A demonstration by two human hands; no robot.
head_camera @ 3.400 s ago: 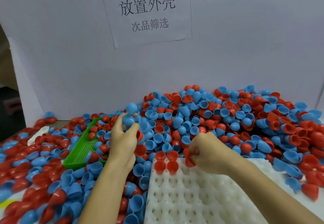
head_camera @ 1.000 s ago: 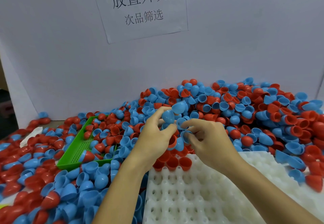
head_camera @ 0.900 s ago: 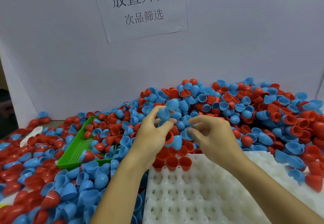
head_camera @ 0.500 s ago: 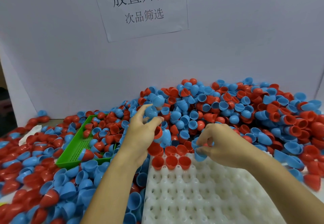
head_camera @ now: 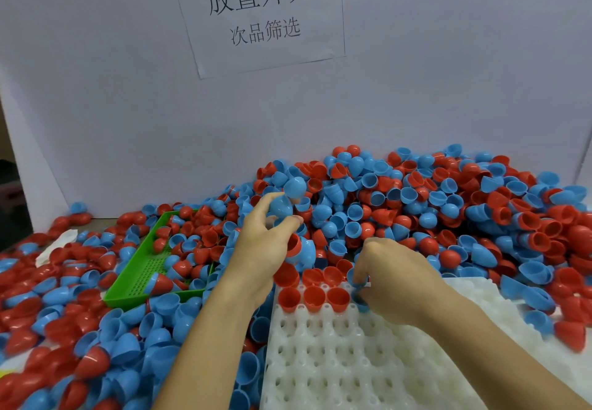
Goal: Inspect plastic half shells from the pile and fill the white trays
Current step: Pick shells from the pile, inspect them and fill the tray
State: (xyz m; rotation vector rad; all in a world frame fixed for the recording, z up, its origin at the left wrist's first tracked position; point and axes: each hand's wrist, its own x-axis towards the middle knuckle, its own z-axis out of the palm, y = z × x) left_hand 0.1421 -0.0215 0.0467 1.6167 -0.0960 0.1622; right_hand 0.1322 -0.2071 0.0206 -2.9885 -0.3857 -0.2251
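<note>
The work surface (head_camera: pixel 69 229) shows bare only at the far left edge, just left of the green basket (head_camera: pixel 145 273). A pile of red and blue half shells (head_camera: pixel 416 204) covers it around the basket and rises to its right. The white tray (head_camera: pixel 352 361) lies right of the basket, near edge.

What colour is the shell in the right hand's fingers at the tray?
Blue, pinched by the right hand as the blue shell reaches the white tray; head view.
</note>
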